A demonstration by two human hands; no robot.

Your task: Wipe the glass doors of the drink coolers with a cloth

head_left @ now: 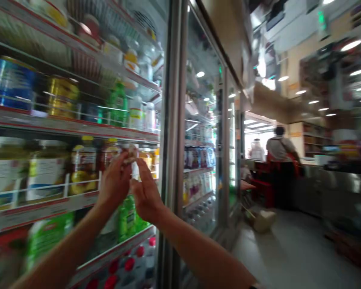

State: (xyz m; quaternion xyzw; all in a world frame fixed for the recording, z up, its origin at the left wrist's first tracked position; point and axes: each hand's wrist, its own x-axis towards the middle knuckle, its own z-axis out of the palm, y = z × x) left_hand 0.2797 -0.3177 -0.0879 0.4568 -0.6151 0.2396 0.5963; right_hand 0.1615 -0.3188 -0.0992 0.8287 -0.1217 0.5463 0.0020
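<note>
Both of my hands reach into an open drinks cooler. My left hand (114, 180) is curled around a small bottle (131, 158) at the middle shelf (57, 202). My right hand (146, 192) has its fingers raised against the same bottle from the right. The bottle is small, pale with a reddish label, and blurred by motion. Amber-coloured bottles with yellow caps (82, 166) stand on the shelf just left of my hands. Green bottles (128, 216) stand on the shelf below.
A metal cooler door frame (171, 140) stands right of my hands, with more glass-door coolers (203, 160) beyond. Another person (281, 160) stands at a counter far down the aisle. A box (263, 220) lies on the grey floor.
</note>
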